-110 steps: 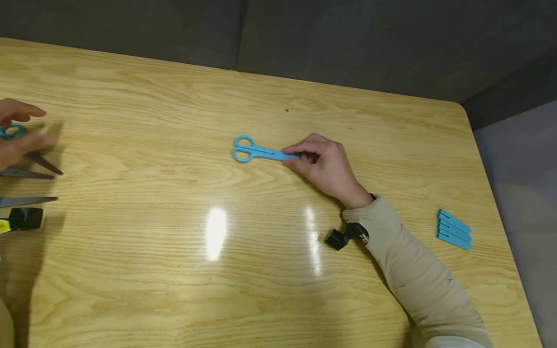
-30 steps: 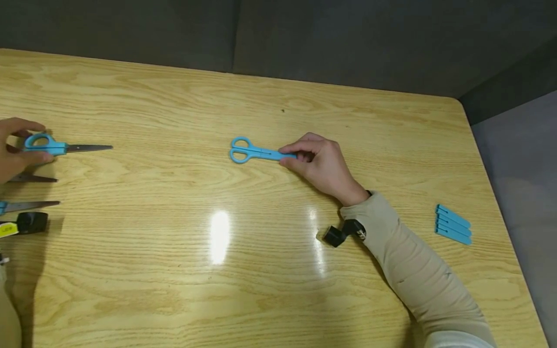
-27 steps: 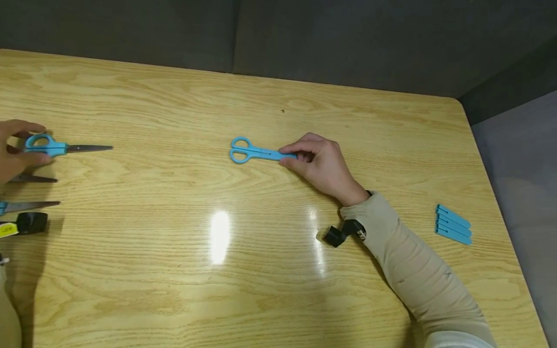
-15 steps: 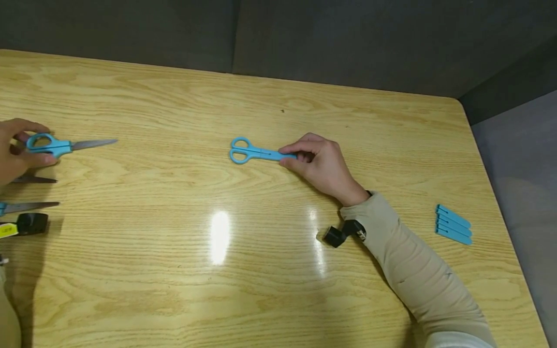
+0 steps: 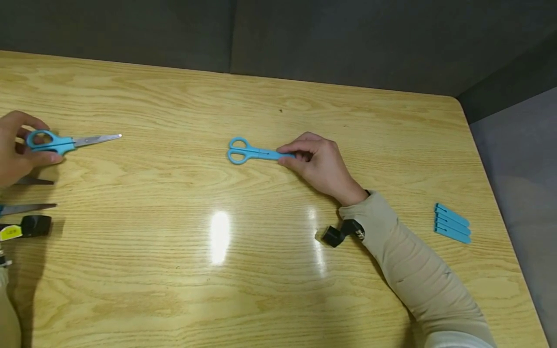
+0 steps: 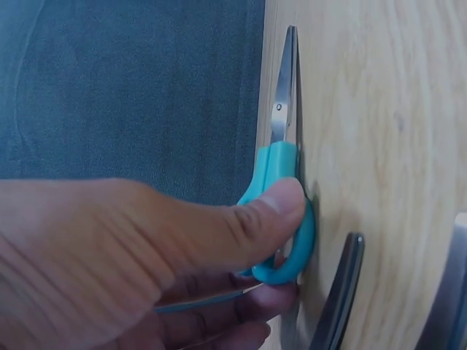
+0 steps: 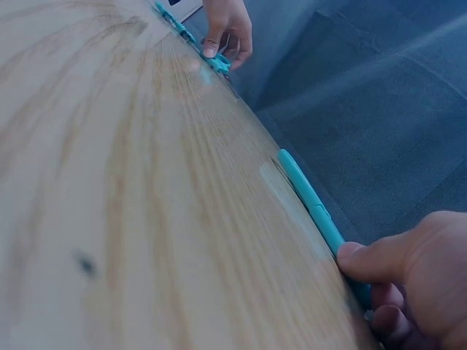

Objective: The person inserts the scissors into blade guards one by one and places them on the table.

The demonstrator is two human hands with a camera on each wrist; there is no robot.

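At the left edge of the frame, the left hand (image 5: 15, 147) is gripping the blue handles of the bare-bladed scissors (image 5: 71, 141), thumb pressed over one loop, and since a second ago has been lifting and swinging their tip upward toward the middle of the tabletop (image 5: 243, 270). Below it, a black object with a yellow label (image 5: 10, 232) is lying; its writing is unreadable. At centre frame, the right hand (image 5: 324, 166) is still pinching the capped scissors (image 5: 250, 152), unmoved.

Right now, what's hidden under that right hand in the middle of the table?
The right hand pinches the blue scissors. Their handle loops show; the blade end is covered by the fingers, so its state cannot be seen.
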